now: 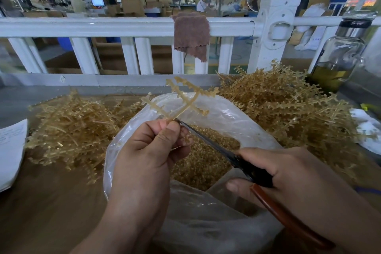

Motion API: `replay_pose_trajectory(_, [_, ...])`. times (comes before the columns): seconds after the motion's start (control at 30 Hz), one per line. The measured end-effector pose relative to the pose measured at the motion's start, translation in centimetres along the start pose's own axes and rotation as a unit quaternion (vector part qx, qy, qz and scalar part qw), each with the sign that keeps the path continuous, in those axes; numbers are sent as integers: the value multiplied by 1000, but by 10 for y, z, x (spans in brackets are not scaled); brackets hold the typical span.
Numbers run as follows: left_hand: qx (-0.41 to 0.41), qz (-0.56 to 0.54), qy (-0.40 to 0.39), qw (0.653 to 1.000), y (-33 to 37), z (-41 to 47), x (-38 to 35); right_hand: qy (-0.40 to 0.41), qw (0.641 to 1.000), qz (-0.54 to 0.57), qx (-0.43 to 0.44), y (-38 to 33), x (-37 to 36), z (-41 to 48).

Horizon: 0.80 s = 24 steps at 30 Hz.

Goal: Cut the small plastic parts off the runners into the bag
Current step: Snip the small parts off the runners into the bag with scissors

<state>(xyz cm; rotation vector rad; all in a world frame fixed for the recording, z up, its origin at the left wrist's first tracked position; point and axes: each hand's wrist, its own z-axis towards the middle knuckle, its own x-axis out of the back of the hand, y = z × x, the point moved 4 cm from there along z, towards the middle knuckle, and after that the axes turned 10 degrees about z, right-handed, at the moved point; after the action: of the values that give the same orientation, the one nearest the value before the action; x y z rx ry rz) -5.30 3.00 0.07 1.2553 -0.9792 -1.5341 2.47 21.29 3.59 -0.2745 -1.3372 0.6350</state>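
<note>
My left hand (pixel 144 156) pinches a tan cross-shaped runner (pixel 181 99) by its lower end and holds it up over the clear plastic bag (pixel 237 117). Small parts still line two of the runner's arms. My right hand (pixel 288 173) grips scissors (pixel 237 159) with red-brown handles; the dark blades point up-left, their tip touching the runner just beside my left fingertips. Inside the bag lies a heap of cut tan parts (pixel 206 159).
A pile of bare runners (pixel 68 126) lies left of the bag, and a larger pile of runners with parts (pixel 288 105) lies to the right. A white railing (pixel 123 27) with a brown cloth (pixel 191 35) stands behind. A glass bottle (pixel 340 53) is at far right, white paper (pixel 10 150) at far left.
</note>
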Motion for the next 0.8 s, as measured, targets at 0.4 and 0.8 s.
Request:
replay_pose_trajectory(0.4, [2, -10, -8, 1000, -4, 0, 0, -9, 1000, -19, 0, 3, -1, 0])
replay_pose_trajectory(0.8, [-21, 11, -16, 1000, -2, 3, 4, -29, 999, 13, 21, 9, -1, 1])
